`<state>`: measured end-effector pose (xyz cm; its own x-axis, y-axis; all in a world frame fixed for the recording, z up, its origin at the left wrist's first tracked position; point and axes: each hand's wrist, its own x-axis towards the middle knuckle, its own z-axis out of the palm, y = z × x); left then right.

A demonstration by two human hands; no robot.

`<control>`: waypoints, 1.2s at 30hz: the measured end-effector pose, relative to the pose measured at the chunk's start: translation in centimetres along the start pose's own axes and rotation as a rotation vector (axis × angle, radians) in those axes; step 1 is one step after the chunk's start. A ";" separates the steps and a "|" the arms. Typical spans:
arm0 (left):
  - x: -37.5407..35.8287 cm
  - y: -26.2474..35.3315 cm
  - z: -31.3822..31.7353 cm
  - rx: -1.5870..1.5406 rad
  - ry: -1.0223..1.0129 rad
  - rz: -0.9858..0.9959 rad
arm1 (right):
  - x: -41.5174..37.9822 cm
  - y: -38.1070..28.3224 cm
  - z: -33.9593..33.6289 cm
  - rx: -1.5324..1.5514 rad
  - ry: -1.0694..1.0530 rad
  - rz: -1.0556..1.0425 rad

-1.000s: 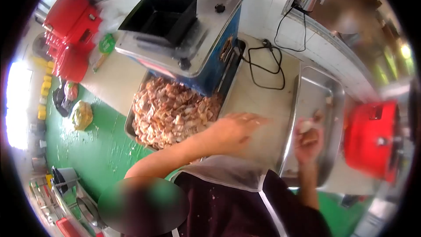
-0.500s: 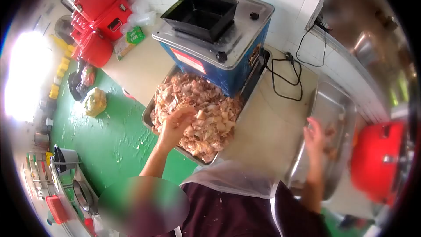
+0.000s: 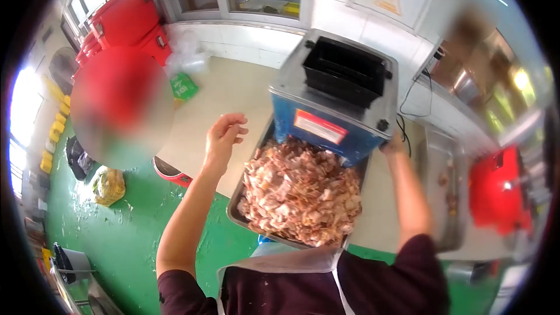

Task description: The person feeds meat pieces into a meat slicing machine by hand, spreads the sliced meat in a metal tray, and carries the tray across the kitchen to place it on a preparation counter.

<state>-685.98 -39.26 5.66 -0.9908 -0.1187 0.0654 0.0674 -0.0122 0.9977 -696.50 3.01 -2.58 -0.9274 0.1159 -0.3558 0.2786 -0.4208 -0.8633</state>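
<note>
A metal tray (image 3: 234, 209) heaped with sliced meat (image 3: 300, 192) sits under the front of a blue machine (image 3: 309, 131) with a steel top and a black hopper (image 3: 344, 73). My left hand (image 3: 224, 140) hovers left of the tray, fingers apart and curved, holding nothing. My right hand (image 3: 395, 143) is at the machine's right side, near its lower front corner. Its fingers are mostly hidden behind that corner.
To the right lies a long steel tray (image 3: 434, 198) with a few scraps, beside a red container (image 3: 499, 189). Red boxes (image 3: 128, 14), clear plastic and a green packet (image 3: 184, 86) are at the back left. A black cable (image 3: 430, 96) hangs by the wall.
My left hand has left the meat and moved up beside the tray. My right hand has gone from over the steel tray to the machine's side. The view has shifted.
</note>
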 end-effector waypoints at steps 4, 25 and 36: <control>5.2 -1.5 -2.9 -0.002 -0.079 -0.138 | 1.6 -1.2 2.4 -0.032 0.170 -0.059; 29.8 -10.8 8.7 -0.506 -0.412 -0.826 | 1.5 -4.8 -6.2 -0.150 0.577 -0.171; 28.1 -6.9 8.1 -0.540 -0.364 -0.892 | -2.2 -4.2 -3.8 -0.215 0.804 -0.155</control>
<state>-715.20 -34.49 0.75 -0.6783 0.4472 -0.5830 -0.7345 -0.3904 0.5550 -694.71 7.97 0.44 -0.5218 0.7970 -0.3041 0.2797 -0.1769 -0.9436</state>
